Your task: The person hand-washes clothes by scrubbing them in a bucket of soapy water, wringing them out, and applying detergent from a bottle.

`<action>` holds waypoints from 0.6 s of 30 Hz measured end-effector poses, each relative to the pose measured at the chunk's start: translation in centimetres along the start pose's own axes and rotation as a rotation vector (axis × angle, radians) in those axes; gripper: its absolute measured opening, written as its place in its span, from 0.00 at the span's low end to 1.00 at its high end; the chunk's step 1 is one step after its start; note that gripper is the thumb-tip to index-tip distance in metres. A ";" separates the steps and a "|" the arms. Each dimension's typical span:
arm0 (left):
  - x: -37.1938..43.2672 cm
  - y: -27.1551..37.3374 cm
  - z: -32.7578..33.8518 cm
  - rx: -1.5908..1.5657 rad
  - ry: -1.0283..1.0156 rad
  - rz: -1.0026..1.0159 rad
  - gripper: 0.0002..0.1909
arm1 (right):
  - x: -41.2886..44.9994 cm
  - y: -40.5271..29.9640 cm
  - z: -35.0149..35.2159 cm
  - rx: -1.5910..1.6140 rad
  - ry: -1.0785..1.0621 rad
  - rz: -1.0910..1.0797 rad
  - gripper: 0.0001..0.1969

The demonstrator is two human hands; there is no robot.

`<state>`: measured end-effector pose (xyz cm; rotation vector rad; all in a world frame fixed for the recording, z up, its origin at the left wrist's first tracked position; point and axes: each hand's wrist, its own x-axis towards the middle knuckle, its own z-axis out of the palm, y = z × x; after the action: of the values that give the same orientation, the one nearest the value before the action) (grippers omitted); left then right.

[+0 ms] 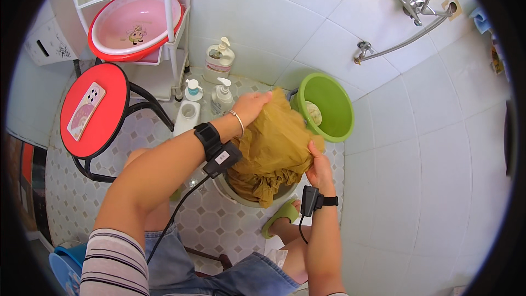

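Observation:
A mustard-coloured cloth garment (279, 139) is spread between my two hands. My left hand (252, 109) grips its upper left corner, and my right hand (320, 168) pinches its right edge. The cloth's lower part lies bunched in a round bucket (230, 195) on the floor, whose inside is mostly hidden. Just beyond my right hand, a green plastic bucket (337, 107) stands tilted against the wall, with a pale round object (313, 113) in it. Close to my left forearm are a white pump bottle (222, 98) and an uncapped white bottle (188, 117).
A red-topped stool (94, 107) bears a phone (86, 111). Behind it, a white shelf rack (174, 53) holds pink and red basins (135, 20). More pump bottles (219, 61) stand by the tiled wall. A shower tap (411, 4) with a hose is mounted at upper right.

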<state>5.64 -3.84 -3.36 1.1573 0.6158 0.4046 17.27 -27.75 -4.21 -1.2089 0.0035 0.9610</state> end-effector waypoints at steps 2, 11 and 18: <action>0.3 -0.3 -0.7 -0.046 -0.007 -0.061 0.19 | 0.3 0.7 0.2 -0.016 0.156 -0.070 0.29; -1.6 -0.6 -3.2 0.684 -0.394 0.180 0.31 | -1.2 1.8 1.4 -1.253 0.075 -0.174 0.19; -1.2 -2.5 -1.4 0.379 -0.420 -0.001 0.17 | -1.3 2.4 2.7 -0.131 -0.064 -0.336 0.15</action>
<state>3.79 -4.46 -5.73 1.5501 0.3292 0.0335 13.72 -26.35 -4.35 -1.2499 -0.3081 0.7116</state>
